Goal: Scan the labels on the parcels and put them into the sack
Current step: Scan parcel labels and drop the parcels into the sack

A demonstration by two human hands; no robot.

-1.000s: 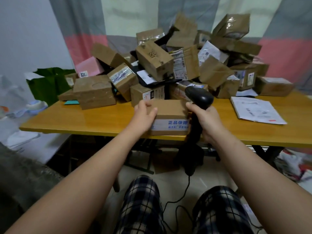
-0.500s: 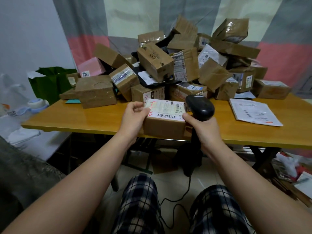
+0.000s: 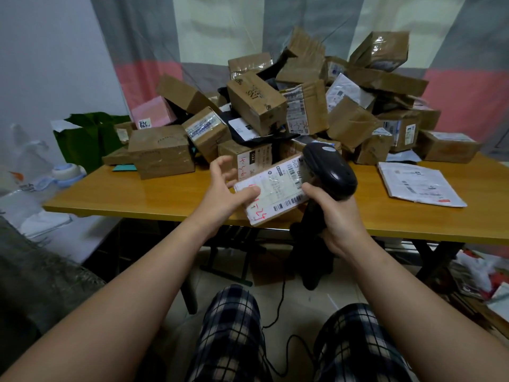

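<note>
Table (image 3: 137, 194): a wooden top that runs across the view, its near edge facing the person's knees.
Pile of parcels (image 3: 256, 103): brown cardboard boxes heaped along the far edge, from the left end almost to the right end. Many are tilted and lean on one another.
Green bag (image 3: 88, 139): at the far left corner, behind the boxes; whether it rests on the table cannot be told.
Flat mailer (image 3: 418, 183): white with printed labels, lying flat near the right end, apart from the pile.
Scanner (image 3: 330, 169): black with a pistol grip. Its head is over the near edge near the middle and overlaps the right end of the held parcel.
Held parcel (image 3: 278, 188): a small box raised over the near edge near the middle and tilted, with its white label turned up. Red handwriting and barcodes show on the label.
Right hand (image 3: 338, 224): wrapped around the scanner's handle, with the thumb lying against the parcel's right edge.
Left hand (image 3: 220, 188): the thumb lies on the label at the parcel's left end. The fingers are spread and curved above the far side; whether they touch the box cannot be told.
Cable (image 3: 278, 307): a thin black cable hanging below the scanner, between the knees.
</note>
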